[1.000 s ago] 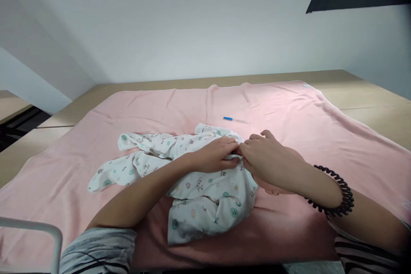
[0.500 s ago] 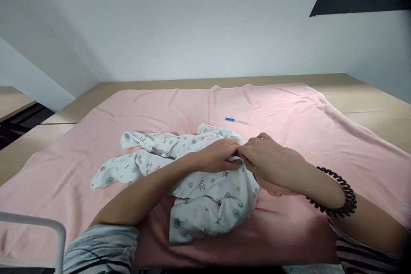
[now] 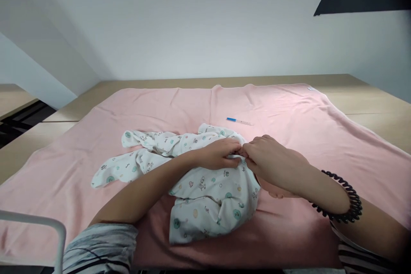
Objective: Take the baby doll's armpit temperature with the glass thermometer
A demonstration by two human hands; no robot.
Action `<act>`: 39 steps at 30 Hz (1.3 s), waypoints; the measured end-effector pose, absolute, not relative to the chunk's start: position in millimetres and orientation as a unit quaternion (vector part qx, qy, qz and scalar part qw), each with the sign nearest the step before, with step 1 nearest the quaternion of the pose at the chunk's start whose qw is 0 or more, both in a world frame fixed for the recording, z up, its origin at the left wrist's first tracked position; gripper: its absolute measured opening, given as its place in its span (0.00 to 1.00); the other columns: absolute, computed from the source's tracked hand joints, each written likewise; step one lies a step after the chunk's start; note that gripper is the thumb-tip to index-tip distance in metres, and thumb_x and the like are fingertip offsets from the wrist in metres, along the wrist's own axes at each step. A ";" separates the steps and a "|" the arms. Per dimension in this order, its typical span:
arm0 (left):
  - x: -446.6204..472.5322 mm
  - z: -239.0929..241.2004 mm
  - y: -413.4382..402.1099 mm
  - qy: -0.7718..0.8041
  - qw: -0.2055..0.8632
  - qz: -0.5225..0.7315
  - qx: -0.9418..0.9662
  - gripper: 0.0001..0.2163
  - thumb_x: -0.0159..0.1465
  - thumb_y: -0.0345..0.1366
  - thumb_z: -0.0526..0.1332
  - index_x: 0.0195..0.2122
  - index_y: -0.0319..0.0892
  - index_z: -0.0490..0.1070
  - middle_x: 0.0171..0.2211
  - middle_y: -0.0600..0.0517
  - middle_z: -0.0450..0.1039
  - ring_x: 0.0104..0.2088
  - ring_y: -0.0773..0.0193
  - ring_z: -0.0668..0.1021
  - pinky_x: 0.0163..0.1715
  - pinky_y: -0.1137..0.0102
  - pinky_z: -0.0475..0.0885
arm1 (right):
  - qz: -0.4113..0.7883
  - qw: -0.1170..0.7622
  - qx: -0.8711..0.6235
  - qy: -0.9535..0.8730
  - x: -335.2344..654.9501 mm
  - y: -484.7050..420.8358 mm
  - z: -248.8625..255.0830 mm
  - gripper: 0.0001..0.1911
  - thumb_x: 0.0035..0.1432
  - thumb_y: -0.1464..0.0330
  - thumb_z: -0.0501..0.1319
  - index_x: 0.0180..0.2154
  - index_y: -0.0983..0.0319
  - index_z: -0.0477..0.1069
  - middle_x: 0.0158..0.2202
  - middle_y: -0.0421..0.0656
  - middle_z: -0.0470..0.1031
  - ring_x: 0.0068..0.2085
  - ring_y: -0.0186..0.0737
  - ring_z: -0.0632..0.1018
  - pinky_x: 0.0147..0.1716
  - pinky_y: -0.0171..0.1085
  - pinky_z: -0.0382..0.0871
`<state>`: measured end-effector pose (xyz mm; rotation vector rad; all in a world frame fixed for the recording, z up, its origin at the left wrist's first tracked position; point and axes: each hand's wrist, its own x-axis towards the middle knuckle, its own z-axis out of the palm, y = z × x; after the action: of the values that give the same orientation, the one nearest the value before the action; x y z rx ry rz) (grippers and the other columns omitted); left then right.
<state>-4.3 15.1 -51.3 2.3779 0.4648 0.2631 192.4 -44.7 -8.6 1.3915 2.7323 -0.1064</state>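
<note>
A white baby sleepsuit (image 3: 205,199) printed with small animals and green circles covers what looks like a baby doll, laid with its legs to the left. Part of the doll's bald head (image 3: 278,189) and an ear show below my right wrist. My left hand (image 3: 220,154) rests on the chest, its fingers closed on the sleepsuit's front near the neck. Curled fingers of my right hand (image 3: 268,158) meet it at the neckline, pinching the cloth there. The spot between the fingertips is mostly hidden, so any fastener cannot be made out. A black coil band circles my right wrist.
A pink blanket (image 3: 154,107) with wrinkles is spread over a wooden table (image 3: 369,98). Beyond the doll lies a thin clear thermometer (image 3: 239,121) with a blue end. A white rail (image 3: 38,220) stands at the lower left. A wall (image 3: 192,21) rises behind the table.
Both hands stay at the neckline with only small finger movements. My right fingers have lowered and curled slightly more. The whole view has shifted a little.
</note>
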 end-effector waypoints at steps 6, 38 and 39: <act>-6.6 -50.2 18.3 0.165 0.344 0.077 0.921 0.01 0.64 0.31 0.54 0.34 0.42 0.62 0.37 0.50 0.67 0.39 0.62 0.69 0.43 0.66 0.65 | -0.008 0.013 0.443 0.896 194.7 -46.0 -12.3 0.16 0.63 0.78 0.54 0.23 0.62 0.66 0.24 0.45 0.68 0.26 0.39 0.65 0.31 0.40 0.55; -45.9 -3.3 17.4 0.285 0.414 0.003 0.865 0.09 0.69 0.37 0.54 0.38 0.41 0.73 0.28 0.55 0.67 0.27 0.70 0.66 0.27 0.72 0.62 | 0.000 -0.020 0.405 0.914 180.9 -70.8 0.8 0.06 0.65 0.71 0.63 0.44 0.62 0.68 0.39 0.44 0.73 0.41 0.48 0.73 0.43 0.48 0.64; -48.2 1.5 16.3 0.296 0.410 -0.011 0.863 0.10 0.69 0.37 0.54 0.38 0.41 0.73 0.28 0.55 0.67 0.27 0.70 0.65 0.27 0.72 0.62 | -0.011 -0.019 0.390 0.920 180.3 -72.2 1.0 0.08 0.65 0.70 0.63 0.46 0.62 0.68 0.40 0.44 0.73 0.42 0.47 0.73 0.44 0.48 0.65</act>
<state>-48.2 16.3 1.5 2.1735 0.7444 -0.0273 180.3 -72.2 1.0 1.2414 2.9275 -0.0340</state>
